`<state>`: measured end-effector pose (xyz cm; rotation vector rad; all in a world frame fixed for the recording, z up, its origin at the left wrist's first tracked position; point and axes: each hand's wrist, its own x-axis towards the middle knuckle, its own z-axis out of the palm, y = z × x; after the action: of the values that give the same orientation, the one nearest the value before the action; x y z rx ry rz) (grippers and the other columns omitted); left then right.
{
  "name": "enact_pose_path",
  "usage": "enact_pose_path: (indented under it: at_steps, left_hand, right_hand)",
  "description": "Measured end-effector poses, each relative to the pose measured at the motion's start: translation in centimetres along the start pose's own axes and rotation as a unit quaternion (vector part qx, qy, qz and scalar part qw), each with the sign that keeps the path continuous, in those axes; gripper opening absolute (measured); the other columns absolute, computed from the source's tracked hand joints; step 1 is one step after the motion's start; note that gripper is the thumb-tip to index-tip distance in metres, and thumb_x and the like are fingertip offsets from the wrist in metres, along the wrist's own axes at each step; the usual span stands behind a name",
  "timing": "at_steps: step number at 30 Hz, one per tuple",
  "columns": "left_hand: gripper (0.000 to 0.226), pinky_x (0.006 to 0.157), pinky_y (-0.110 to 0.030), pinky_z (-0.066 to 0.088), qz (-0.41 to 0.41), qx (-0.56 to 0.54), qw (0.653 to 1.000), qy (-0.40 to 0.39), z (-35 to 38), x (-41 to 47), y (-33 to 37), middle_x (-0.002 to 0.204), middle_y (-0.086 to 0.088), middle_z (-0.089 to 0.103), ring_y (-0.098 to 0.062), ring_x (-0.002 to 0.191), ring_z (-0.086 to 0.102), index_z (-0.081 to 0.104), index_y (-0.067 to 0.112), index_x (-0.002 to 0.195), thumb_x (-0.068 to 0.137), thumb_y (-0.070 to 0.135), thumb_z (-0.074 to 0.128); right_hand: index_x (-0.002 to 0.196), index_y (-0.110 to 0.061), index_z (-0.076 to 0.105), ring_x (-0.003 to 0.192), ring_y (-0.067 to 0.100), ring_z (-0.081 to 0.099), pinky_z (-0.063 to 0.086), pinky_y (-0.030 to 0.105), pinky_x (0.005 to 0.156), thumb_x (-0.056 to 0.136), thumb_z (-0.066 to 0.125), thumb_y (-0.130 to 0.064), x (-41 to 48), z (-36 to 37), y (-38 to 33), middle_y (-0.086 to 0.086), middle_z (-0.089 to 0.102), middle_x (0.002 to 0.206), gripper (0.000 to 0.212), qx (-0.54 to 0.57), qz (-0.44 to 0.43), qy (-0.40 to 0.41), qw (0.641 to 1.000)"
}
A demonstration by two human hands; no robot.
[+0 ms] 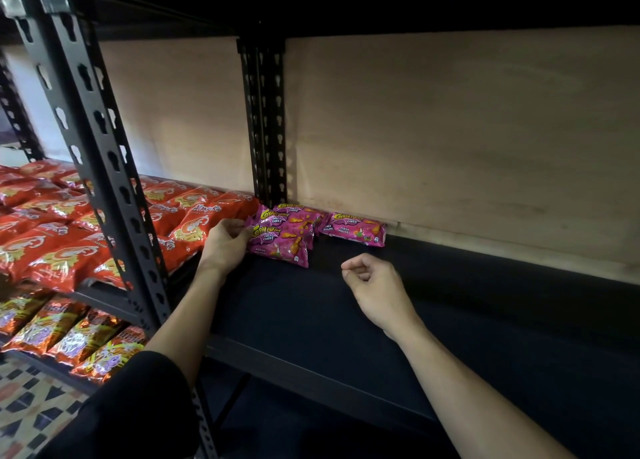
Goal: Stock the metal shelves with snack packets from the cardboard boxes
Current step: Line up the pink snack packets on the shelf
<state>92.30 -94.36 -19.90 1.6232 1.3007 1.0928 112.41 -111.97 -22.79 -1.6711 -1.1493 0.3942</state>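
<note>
Three pink snack packets lie at the back left of the dark metal shelf. My left hand pinches the left edge of the front pink packet. A second pink packet lies behind it, and a third pink packet rests to the right against the back board. My right hand hovers over the bare shelf to the right of the packets, fingers loosely curled and holding nothing. No cardboard box is in view.
Red snack packets fill the shelf to the left, past a black slotted upright. Orange packets lie on the lower left shelf. A second upright stands at the back against the plywood board. Patterned floor shows bottom left.
</note>
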Motion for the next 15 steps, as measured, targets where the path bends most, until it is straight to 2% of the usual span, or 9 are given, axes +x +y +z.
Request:
enact_pose_path:
  at_steps: [8, 12, 15]
  left_hand:
    - [0.053, 0.105, -0.035, 0.043, -0.009, 0.021, 1.0, -0.016, -0.5, -1.6, 0.4, 0.135, -0.007, 0.057, -0.022, 0.121, 0.055, 0.048, 0.008, 0.138, 0.095, 0.035, 0.063]
    - [0.061, 0.106, -0.037, 0.041, -0.025, 0.017, 0.999, -0.036, -0.9, -3.1, 0.6, 0.143, -0.007, 0.051, -0.023, 0.127, 0.05, 0.042, 0.01, 0.143, 0.094, 0.042, 0.061]
    - [0.062, 0.099, -0.033, 0.04, -0.051, 0.001, 0.998, -0.033, -1.2, -4.7, 0.9, 0.144, -0.01, 0.049, -0.026, 0.128, 0.049, 0.042, 0.007, 0.143, 0.095, 0.039, 0.062]
  right_hand:
    - [0.096, -0.019, 0.071, 0.079, 0.0, 0.062, 0.044, 0.005, 0.063, 0.093, 0.065, -0.016, -0.2, -0.1, -0.1, -0.007, 0.068, 0.088, 0.007, -0.01, 0.0, 0.0, 1.0]
    - [0.097, -0.02, 0.071, 0.084, 0.001, 0.063, 0.045, 0.009, 0.068, 0.093, 0.064, -0.016, -0.7, -0.4, -0.6, -0.01, 0.069, 0.09, 0.009, -0.025, -0.001, -0.016, 1.0]
    - [0.098, -0.023, 0.071, 0.087, -0.002, 0.063, 0.043, 0.006, 0.067, 0.093, 0.065, -0.02, -1.3, -1.2, -1.0, -0.011, 0.069, 0.093, 0.008, -0.032, 0.007, -0.033, 0.999]
